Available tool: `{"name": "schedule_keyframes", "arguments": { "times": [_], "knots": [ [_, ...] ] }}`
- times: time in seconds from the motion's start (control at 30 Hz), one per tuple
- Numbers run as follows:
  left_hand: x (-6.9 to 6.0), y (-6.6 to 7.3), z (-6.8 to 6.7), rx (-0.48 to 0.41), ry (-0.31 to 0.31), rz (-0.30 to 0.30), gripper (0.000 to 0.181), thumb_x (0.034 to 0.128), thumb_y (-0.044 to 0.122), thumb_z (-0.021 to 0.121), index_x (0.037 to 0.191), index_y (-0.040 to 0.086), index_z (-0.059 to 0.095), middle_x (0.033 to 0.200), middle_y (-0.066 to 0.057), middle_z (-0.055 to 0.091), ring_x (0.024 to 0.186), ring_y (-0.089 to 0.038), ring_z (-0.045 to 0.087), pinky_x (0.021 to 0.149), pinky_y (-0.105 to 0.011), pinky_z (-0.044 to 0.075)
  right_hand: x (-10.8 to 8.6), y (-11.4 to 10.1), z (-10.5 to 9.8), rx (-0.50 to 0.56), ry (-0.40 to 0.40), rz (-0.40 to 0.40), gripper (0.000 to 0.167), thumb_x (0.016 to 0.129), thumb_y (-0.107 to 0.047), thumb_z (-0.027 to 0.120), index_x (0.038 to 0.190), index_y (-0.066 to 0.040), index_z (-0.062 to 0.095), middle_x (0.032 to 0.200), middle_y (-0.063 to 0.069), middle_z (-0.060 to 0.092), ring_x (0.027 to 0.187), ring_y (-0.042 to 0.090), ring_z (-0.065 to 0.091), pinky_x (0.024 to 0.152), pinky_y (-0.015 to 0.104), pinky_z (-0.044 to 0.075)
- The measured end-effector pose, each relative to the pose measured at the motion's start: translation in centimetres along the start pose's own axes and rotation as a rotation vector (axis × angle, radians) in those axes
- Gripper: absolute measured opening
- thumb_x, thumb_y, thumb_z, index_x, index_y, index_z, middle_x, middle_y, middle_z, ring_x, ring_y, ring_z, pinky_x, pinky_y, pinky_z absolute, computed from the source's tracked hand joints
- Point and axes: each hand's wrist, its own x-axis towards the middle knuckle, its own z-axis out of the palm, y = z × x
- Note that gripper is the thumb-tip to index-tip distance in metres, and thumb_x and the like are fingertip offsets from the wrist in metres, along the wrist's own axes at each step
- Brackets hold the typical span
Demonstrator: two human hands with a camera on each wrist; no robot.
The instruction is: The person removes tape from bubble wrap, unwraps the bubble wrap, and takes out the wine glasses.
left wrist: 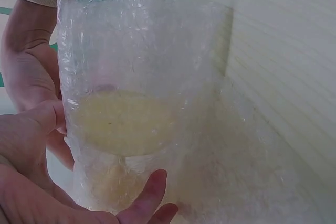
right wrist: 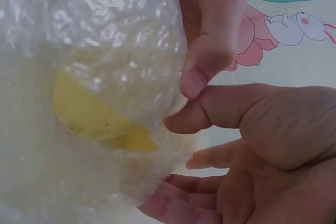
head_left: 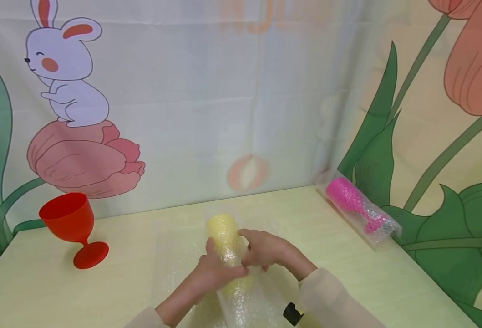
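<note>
Yellow goblet [head_left: 222, 226] lies rolled in bubble wrap [head_left: 241, 314] on the table [head_left: 126, 269]; I see the left hand [head_left: 215, 273] curled around it, the right hand [head_left: 266, 248] gripping the wrap's edge. If either slackens, I judge the springy wrap could unroll.

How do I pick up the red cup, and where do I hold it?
Probably pinch the stem of the red cup, coming in from the near side. It stands on its round foot, nothing blocks that side, and the stem is much slimmer than the bowl.
</note>
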Motion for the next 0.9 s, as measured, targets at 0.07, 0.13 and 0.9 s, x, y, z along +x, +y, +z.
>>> {"name": "schedule_keyframes", "arguments": {
  "times": [0.07,0.13,0.9],
  "knots": [
    [-0.02,0.1,0.13,0.013,0.013,-0.004,0.131,0.0729,0.035,0.087,0.158,-0.011,-0.002,0.134,-0.051,0.038,0.121,-0.055,0.052,0.094,-0.063,0.049,-0.15,0.16,-0.09,0.02,-0.028,0.003,0.087,0.084,0.003,0.07,0.161,-0.004,0.03,0.072,0.004,0.063,0.055,0.017,0.056,0.05,0.032,0.053],
    [-0.12,0.22,0.14,0.013,0.007,-0.012,0.131,0.073,0.034,0.087,0.158,-0.011,-0.003,0.134,-0.051,0.038,0.114,-0.053,0.056,0.088,-0.06,0.052,-0.28,0.28,-0.15,0.045,-0.05,0.011,0.091,0.083,0.007,0.07,0.162,-0.007,0.027,0.072,0.004,0.062,0.058,0.017,0.056,0.051,0.034,0.055],
    [-0.58,0.31,0.28,0.048,-0.01,-0.038,0.14,0.0742,0.042,0.09,0.157,-0.011,-0.011,0.139,-0.055,0.029,0.073,-0.035,0.063,0.054,-0.04,0.055,-0.36,0.49,0.23,0.005,-0.047,-0.027,0.091,0.085,0.019,0.058,0.164,-0.01,0.024,0.065,0.008,0.065,0.047,0.017,0.058,0.049,0.028,0.048]
  ]
}}
